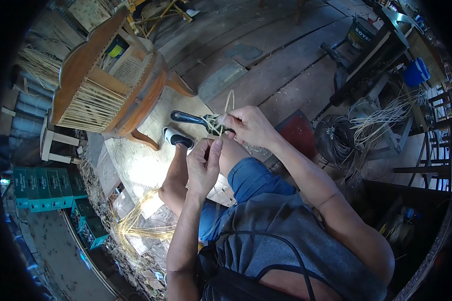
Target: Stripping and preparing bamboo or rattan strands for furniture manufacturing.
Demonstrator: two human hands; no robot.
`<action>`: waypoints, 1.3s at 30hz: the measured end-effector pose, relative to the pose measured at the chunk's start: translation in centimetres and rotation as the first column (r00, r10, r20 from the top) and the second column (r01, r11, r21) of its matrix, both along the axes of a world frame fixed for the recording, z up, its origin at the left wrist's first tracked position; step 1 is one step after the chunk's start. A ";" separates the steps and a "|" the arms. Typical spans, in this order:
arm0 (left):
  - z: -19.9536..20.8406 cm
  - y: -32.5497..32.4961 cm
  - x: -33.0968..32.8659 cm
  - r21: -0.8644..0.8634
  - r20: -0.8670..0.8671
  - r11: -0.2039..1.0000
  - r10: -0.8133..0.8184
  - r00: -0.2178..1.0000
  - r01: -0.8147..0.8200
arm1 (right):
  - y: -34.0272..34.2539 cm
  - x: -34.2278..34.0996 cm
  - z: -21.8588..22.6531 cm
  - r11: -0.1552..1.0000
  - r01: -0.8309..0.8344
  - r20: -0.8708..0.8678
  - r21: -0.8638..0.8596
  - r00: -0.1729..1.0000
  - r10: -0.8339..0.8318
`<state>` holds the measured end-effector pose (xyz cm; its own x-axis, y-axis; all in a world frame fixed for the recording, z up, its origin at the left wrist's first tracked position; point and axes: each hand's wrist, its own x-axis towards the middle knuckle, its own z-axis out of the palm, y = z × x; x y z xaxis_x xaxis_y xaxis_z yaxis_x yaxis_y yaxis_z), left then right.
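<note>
My left hand point(203, 163) is closed, thumb pressed to the fingers, at the lower end of a small bundle of pale cane strips point(215, 122). Just above it and to its right, my right hand point(251, 125) pinches the same strips. The strips cross in loops between the hands, and one loop point(229, 99) sticks up past my right fingers. Both hands are over my bare knee. Behind the strips lies a glossy black handle-like thing point(186, 117) with a slot in its end; the rest of it is hidden.
A wooden chair point(150, 78) with part-woven cane stands at the far left. Loose cane point(135, 223) lies on the floor by my leg. Green boxes point(42, 188) are stacked at the left. At the right are a dark coil point(334, 140), pale strands point(381, 120) and a blue container point(416, 72).
</note>
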<state>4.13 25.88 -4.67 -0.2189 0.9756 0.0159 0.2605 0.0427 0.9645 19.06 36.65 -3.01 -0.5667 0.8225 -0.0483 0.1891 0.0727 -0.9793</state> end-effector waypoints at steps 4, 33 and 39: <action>3.2 -2.5 1.0 0.095 -0.330 0.995 0.005 0.944 0.028 | 3.1 1.2 -2.5 0.992 0.031 -0.048 -0.122 0.998 -0.037; 1.8 -3.1 -3.7 0.032 -0.237 0.999 -0.019 0.971 0.027 | 0.7 -0.7 2.3 0.950 0.018 0.056 0.312 0.998 -0.037; 2.5 -0.7 0.1 -0.048 0.221 0.999 -0.007 0.975 0.018 | -0.3 0.4 0.5 0.931 0.078 0.023 0.356 0.995 -0.093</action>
